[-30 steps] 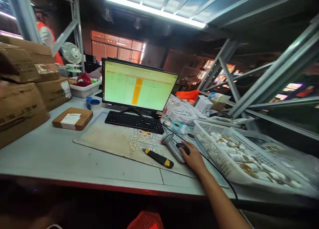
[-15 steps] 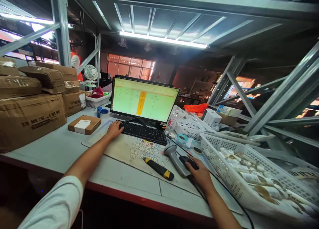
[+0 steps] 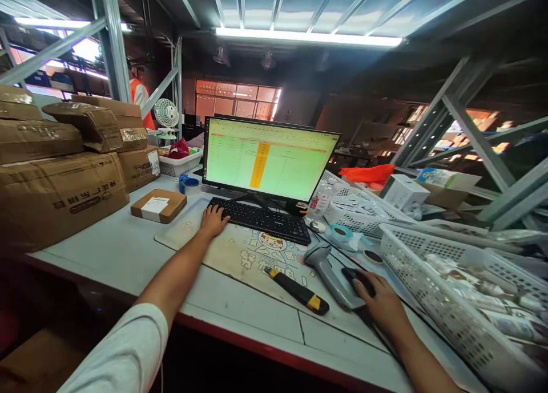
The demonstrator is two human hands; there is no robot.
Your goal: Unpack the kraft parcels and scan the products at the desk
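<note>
My left hand (image 3: 214,222) rests on the left end of the black keyboard (image 3: 269,221), its fingers spread over the keys. On the right, my right hand (image 3: 384,304) is wrapped over a black computer mouse (image 3: 359,281). A grey barcode scanner (image 3: 333,278) lies just left of the mouse. Beside the scanner is a black and yellow utility knife (image 3: 298,291), flat on the printed desk mat (image 3: 231,256). Behind the keyboard stands a monitor (image 3: 274,162) that displays a table with one orange column.
Cardboard boxes (image 3: 60,199) are stacked at left, near a small flat brown box (image 3: 165,202) and a blue tape roll (image 3: 187,182). A white perforated basket (image 3: 428,290) of wrapped items borders the right side. A bottle (image 3: 322,200) stands beside the monitor. Metal rack posts (image 3: 113,45) rise behind.
The whole view has shifted, so the desk and its things sit farther right in the picture. Both hands stay where they were, on the keyboard and the mouse.
</note>
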